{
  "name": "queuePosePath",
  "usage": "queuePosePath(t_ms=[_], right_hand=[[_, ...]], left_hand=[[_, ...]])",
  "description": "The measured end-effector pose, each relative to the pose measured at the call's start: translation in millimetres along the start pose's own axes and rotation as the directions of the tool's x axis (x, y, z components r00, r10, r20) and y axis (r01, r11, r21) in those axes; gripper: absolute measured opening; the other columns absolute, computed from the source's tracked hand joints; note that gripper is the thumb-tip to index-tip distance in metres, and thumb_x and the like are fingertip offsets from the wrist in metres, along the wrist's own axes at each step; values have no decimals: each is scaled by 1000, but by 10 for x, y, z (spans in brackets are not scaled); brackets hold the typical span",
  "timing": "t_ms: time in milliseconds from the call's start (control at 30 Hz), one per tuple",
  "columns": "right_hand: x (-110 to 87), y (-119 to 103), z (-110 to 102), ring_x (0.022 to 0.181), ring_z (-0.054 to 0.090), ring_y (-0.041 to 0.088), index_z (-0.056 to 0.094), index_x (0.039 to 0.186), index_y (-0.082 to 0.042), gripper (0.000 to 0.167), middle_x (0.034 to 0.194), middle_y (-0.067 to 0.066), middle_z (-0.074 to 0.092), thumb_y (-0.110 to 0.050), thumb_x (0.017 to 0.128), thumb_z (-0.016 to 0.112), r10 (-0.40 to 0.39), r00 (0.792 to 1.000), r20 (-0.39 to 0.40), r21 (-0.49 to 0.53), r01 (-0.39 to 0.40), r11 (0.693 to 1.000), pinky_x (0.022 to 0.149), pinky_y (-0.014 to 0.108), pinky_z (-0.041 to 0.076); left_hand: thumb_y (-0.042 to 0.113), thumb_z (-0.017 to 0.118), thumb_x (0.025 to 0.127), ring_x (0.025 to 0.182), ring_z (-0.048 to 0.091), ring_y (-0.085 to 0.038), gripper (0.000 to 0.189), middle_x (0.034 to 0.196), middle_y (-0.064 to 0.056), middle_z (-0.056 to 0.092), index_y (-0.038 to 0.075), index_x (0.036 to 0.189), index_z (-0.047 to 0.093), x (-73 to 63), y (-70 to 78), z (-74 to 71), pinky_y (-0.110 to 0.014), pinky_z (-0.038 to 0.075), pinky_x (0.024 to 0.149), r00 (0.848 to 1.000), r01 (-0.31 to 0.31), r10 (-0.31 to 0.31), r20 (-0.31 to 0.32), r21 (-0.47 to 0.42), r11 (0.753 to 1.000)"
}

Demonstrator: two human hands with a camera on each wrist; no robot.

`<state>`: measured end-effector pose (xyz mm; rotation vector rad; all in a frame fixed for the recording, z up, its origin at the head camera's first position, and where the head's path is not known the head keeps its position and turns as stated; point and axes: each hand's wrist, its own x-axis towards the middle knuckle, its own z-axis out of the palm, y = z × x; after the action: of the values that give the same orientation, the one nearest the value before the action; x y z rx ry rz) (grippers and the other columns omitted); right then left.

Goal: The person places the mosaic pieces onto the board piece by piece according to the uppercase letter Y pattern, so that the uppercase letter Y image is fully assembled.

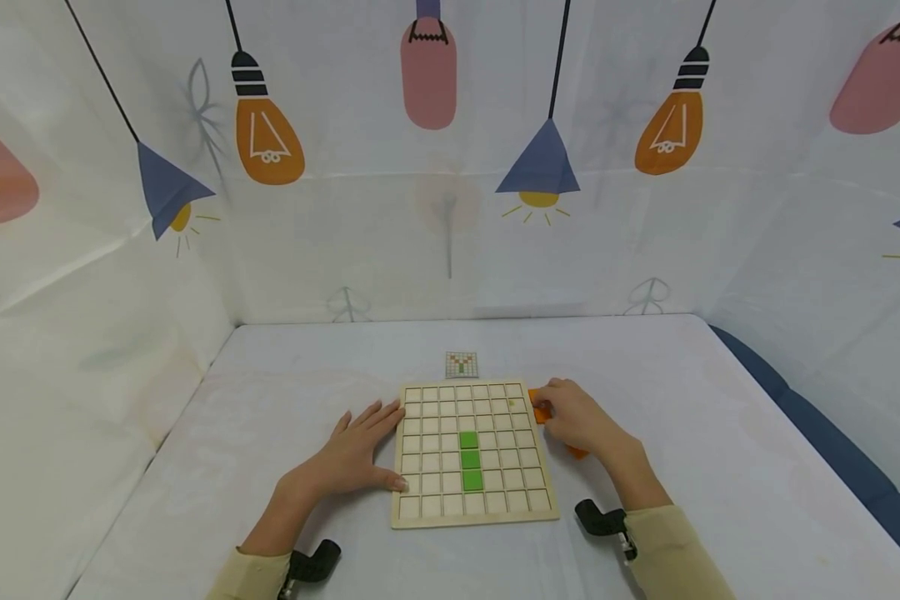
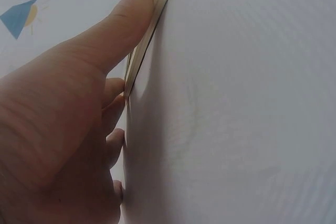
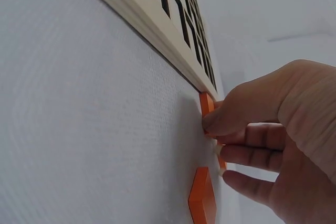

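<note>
A wooden grid board (image 1: 428,521) lies on the white table, with three green tiles (image 1: 470,459) in one column of its cells. My left hand (image 1: 348,458) rests at the board's left side, fingers spread and straight, thumb on the frame. In the left wrist view the thumb (image 2: 128,19) lies along the board's edge. Beside the board's right edge, my right hand (image 1: 581,419) pinches an orange tile (image 3: 207,103) between thumb and fingers. More orange shows behind those fingers, partly hidden. Another orange tile (image 3: 202,198) lies on the cloth nearer the wrist.
Just beyond the board's far edge lies a small pattern card (image 1: 461,364) with a coloured grid. White curtains (image 1: 375,242) printed with lamps and bulbs stand around the table. A dark blue surface (image 1: 817,425) runs along the table's right side.
</note>
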<state>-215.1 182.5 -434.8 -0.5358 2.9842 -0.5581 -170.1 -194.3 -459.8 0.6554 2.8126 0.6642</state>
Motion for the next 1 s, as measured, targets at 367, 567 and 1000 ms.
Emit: queuePosePath(t_ms=[367,567,1000], right_hand=[[-12,-23,-2,94,55,20,71,104,-5,31,100,4,64,4,75,65,10,1000,5,-8,-10,1000,85,41,50],[-14,-14,1,91,54,20,69,102,-6,27,99,3,63,1,75,68,15,1000,4,-26,-15,1000,83,40,49],[-12,8,15,90,53,20,68,99,-7,26,99,4,63,-2,73,69,14,1000,8,-16,-14,1000,82,39,49]], left_hand=[[67,78,70,156,14,-33,113,167,-1,22,17,158,28,-11,-9,-10,-70,6,118,1000,-12,12,-1,-10,1000],[67,78,70,155,15,-34,113,167,-1,22,17,158,28,-6,-3,-12,-70,6,118,1000,-14,14,-1,-7,1000],[67,78,69,155,15,-35,114,167,-2,23,16,158,28,-12,1,-14,-70,6,118,1000,-5,5,4,-8,1000]])
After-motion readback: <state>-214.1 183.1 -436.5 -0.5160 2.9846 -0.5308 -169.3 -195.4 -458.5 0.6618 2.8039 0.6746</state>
